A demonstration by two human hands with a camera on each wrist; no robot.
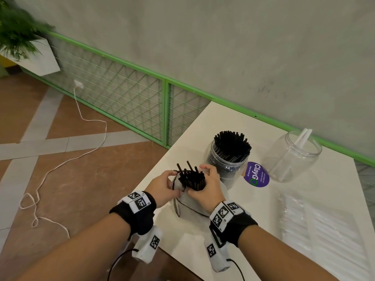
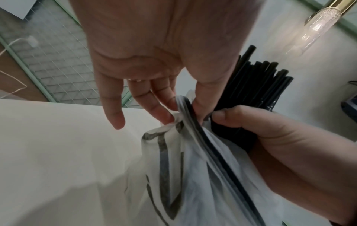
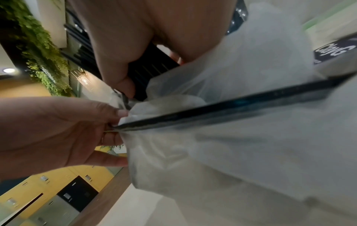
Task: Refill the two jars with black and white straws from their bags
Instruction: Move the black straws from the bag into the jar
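Observation:
My right hand [image 1: 205,184] grips a bundle of black straws [image 1: 192,179] that stands up out of a white plastic bag [image 1: 190,203] at the table's left edge. My left hand [image 1: 164,185] pinches the bag's rim [image 2: 183,113] with thumb and fingertips; in the right wrist view the left hand [image 3: 108,122] pulls that rim taut. Behind them a clear jar [image 1: 229,159] is packed with black straws. A second clear jar [image 1: 292,157] to the right holds two white straws [image 1: 302,136]. A flat clear bag of white straws [image 1: 324,226] lies at the right.
The white table [image 1: 253,230] has its left edge just beside my left hand. A purple ClayGo sticker [image 1: 256,175] lies between the jars. A green-framed mesh fence [image 1: 129,98], a white cable [image 1: 81,138] on the tiled floor and a planter [image 1: 30,51] are to the left.

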